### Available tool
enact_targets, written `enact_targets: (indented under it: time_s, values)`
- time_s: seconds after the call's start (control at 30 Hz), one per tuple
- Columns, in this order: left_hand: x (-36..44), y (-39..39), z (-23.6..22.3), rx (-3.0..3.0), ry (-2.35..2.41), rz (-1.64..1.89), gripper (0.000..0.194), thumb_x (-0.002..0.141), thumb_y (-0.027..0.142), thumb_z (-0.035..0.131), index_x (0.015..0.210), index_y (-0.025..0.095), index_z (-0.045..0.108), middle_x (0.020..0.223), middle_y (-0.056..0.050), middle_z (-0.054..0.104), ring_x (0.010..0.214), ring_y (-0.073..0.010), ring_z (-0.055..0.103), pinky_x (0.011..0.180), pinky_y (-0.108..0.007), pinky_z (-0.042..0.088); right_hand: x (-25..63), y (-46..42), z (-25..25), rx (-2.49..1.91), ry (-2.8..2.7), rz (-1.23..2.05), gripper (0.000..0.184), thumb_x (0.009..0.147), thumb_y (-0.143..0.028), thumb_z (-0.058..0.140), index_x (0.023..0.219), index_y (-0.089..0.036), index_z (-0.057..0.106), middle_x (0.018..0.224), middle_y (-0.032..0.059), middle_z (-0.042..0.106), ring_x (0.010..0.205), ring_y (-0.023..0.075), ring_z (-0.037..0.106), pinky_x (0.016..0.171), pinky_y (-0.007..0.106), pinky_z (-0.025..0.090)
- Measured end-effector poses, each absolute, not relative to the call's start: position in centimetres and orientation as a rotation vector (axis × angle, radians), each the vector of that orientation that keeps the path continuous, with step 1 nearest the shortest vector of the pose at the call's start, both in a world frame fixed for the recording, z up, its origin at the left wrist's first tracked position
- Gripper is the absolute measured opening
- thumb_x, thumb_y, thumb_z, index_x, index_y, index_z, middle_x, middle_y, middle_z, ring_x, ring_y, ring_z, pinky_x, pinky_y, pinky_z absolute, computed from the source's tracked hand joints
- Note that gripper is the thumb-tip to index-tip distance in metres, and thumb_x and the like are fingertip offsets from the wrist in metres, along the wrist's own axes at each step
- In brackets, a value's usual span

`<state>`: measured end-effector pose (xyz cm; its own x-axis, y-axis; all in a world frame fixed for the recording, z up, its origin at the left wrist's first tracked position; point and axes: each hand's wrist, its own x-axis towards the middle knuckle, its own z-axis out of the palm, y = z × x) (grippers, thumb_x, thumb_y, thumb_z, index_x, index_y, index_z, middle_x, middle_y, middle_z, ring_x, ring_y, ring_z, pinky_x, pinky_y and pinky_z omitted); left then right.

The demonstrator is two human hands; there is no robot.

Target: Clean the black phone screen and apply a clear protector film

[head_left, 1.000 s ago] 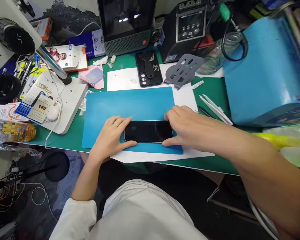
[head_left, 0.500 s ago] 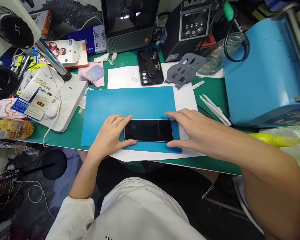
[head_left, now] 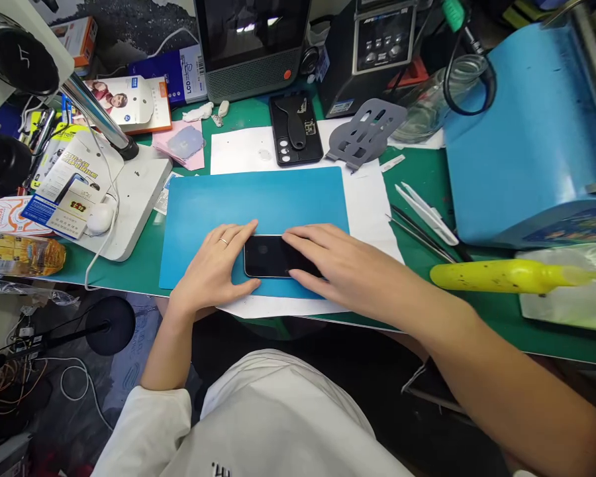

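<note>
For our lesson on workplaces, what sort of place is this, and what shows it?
Probably a phone repair bench: a phone lies on a blue mat, with white tweezers to the right and a box marked LCD at the back.

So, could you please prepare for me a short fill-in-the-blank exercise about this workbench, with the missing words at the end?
1. The phone lies on a ____ mat.
2. The left hand wears a ____ on one finger.
3. As the camera sees it, the right hand hides the phone's ____ end.
4. The bench top is ____ in colour.

Missing words: blue; ring; right; green.
</note>
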<state>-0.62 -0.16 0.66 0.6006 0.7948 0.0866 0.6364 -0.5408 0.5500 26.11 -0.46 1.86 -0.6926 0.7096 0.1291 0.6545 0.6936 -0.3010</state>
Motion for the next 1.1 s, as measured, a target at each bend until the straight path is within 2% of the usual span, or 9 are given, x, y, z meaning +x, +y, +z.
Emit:
enact_targets:
  time_s: [0.23,0.4,0.53,0.67,0.77,0.9,1.1]
  values:
    - [-0.9,-0.2,0.6,2.336,1.120,0.510,0.093,0.085,0.027,0.066,0.166,0.024,0.020,0.143,-0.012,0.058,0.135,-0.0317,0.055,0.130,-0.060,0.023,20.5,0.2,3.2,-1.246,-2.732,0.364,0.042,0.099,-0.031,0.060,0.128,-0.001,0.065,0.123,0.0234,0.071,0.110,0.0350,0.067,0.095,0.045,0.056]
    - [-0.7,-0.3,0.3,2.353,1.131,0.503,0.090,0.085,0.026,0.065,0.165,0.021,0.024,0.143,-0.013,0.058,0.136,-0.0323,0.054,0.129,-0.058,0.026,18.8,0.8,4.6,-1.293,-2.870,0.262,0.030,0.097,-0.027,0.056,0.108,-0.003,0.070,0.101,0.0200,0.072,0.092,0.0321,0.066,0.081,0.041,0.052]
    - [-0.7,-0.3,0.0,2.376,1.138,0.509,0.090,0.083,0.024,0.066,0.164,0.020,0.026,0.142,-0.014,0.059,0.134,-0.0341,0.053,0.124,-0.057,0.034,18.0,1.1,5.3,-1.299,-2.970,0.179,0.027,0.096,-0.027,0.055,0.099,-0.006,0.072,0.089,0.0171,0.069,0.081,0.0286,0.062,0.071,0.036,0.045]
    - [-0.6,-0.2,-0.3,2.355,1.171,0.538,0.088,0.080,0.023,0.067,0.161,0.019,0.032,0.137,-0.014,0.060,0.129,-0.0344,0.053,0.117,-0.053,0.042,17.2,1.1,5.8,-1.349,-3.037,0.169,0.026,0.095,-0.025,0.055,0.098,-0.006,0.072,0.090,0.0181,0.069,0.081,0.0281,0.062,0.069,0.035,0.042]
    - [-0.5,-0.1,-0.3,2.340,1.167,0.546,0.085,0.079,0.023,0.067,0.158,0.017,0.036,0.135,-0.014,0.061,0.127,-0.0338,0.054,0.115,-0.051,0.043,16.5,1.1,6.5,-1.415,-3.106,0.224,0.026,0.096,-0.020,0.052,0.098,-0.005,0.073,0.094,0.0207,0.070,0.085,0.0296,0.063,0.068,0.035,0.042]
    - [-0.5,0.0,-0.4,2.349,1.141,0.539,0.084,0.078,0.026,0.068,0.156,0.016,0.037,0.135,-0.015,0.062,0.125,-0.0343,0.054,0.114,-0.051,0.042,15.9,1.2,7.1,-1.589,-3.077,0.362,0.028,0.093,-0.018,0.052,0.104,-0.003,0.073,0.096,0.0223,0.069,0.082,0.0288,0.063,0.060,0.035,0.037]
    - [-0.3,0.1,-0.6,2.347,1.126,0.550,0.085,0.078,0.025,0.066,0.157,0.018,0.035,0.139,-0.013,0.062,0.128,-0.0341,0.054,0.113,-0.050,0.042,16.9,1.6,5.8,-1.437,-3.020,0.318,0.024,0.091,-0.027,0.054,0.086,-0.013,0.073,0.082,0.0155,0.066,0.072,0.0245,0.060,0.056,0.033,0.034]
